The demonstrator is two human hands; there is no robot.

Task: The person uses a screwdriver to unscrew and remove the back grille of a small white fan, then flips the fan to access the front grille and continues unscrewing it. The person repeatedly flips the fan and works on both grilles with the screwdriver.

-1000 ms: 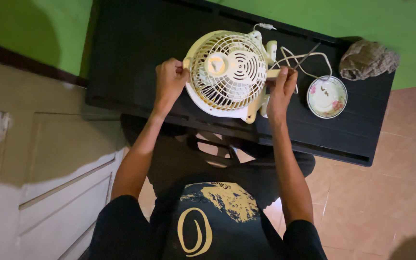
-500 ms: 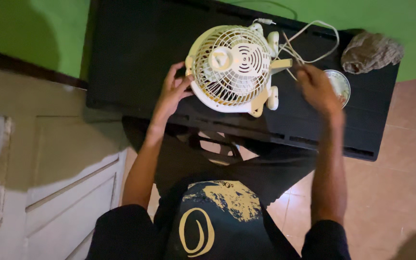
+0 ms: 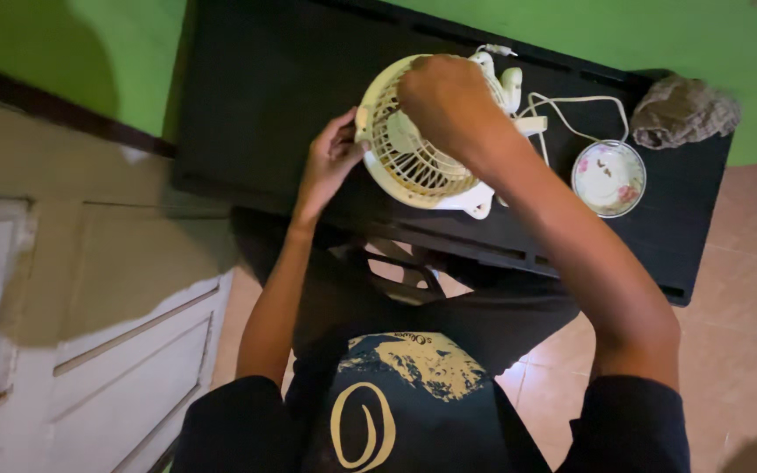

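Both hands (image 3: 330, 162) on cream fan (image 3: 418, 158)

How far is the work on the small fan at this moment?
Done: the cream fan lies face up on the black table, a small bowl beside it. In hand: the left hand steadies the rim, the right hand rests on the grille's centre. Left: the grille is not yet off.

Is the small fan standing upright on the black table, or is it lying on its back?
Lying on its back: the fan has its round grille facing up at the camera, on the black table.
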